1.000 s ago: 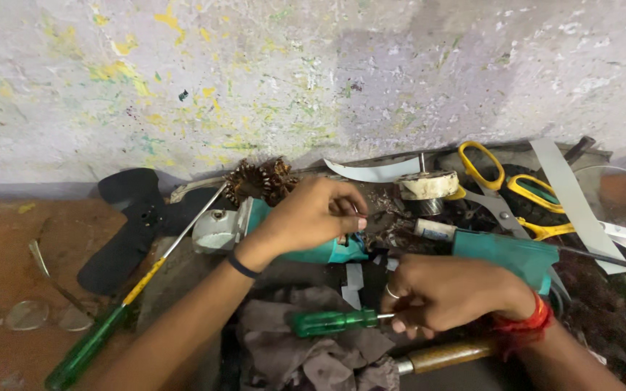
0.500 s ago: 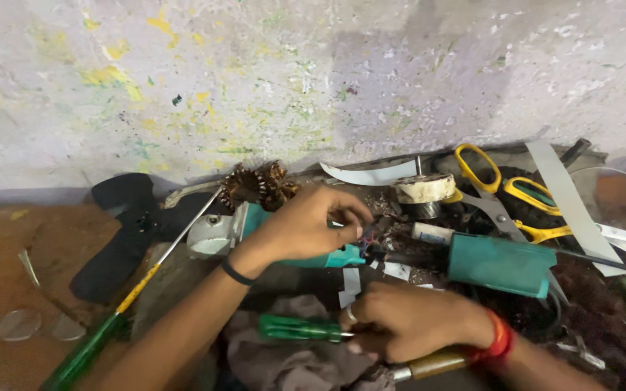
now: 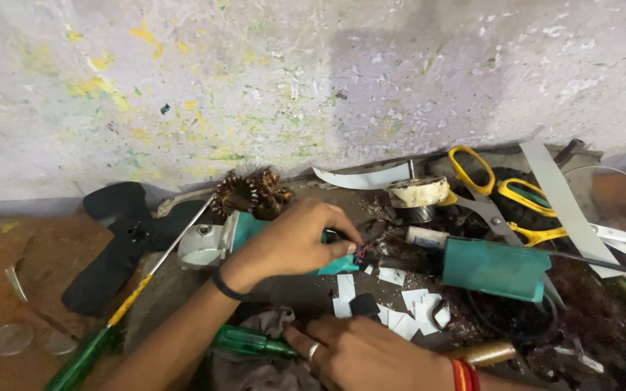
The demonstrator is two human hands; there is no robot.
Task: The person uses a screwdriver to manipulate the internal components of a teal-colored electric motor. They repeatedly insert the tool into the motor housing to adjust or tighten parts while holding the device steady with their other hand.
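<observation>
My left hand (image 3: 291,242) lies over a teal power tool body (image 3: 244,228) with a grey metal head (image 3: 201,246). Its fingertips pinch dark wires (image 3: 364,253) at the tool's open end. Lower in the frame, my right hand (image 3: 371,355), with a ring and a red bangle, is closed over the shaft end of a short green-handled screwdriver (image 3: 251,342). The handle points left over a grey cloth (image 3: 255,373). A separate teal housing piece (image 3: 494,268) lies to the right of the wires.
A long green-and-yellow screwdriver (image 3: 128,300) and a black object (image 3: 117,246) lie at the left. A copper-wound armature (image 3: 248,192), a tape roll (image 3: 418,192) and yellow scissors (image 3: 501,192) sit near the paint-speckled wall (image 3: 313,80). White paper scraps (image 3: 407,311) are scattered between my hands.
My right hand has carried the green screwdriver down and to the left, away from the tool. My left hand has kept its pinch on the wires.
</observation>
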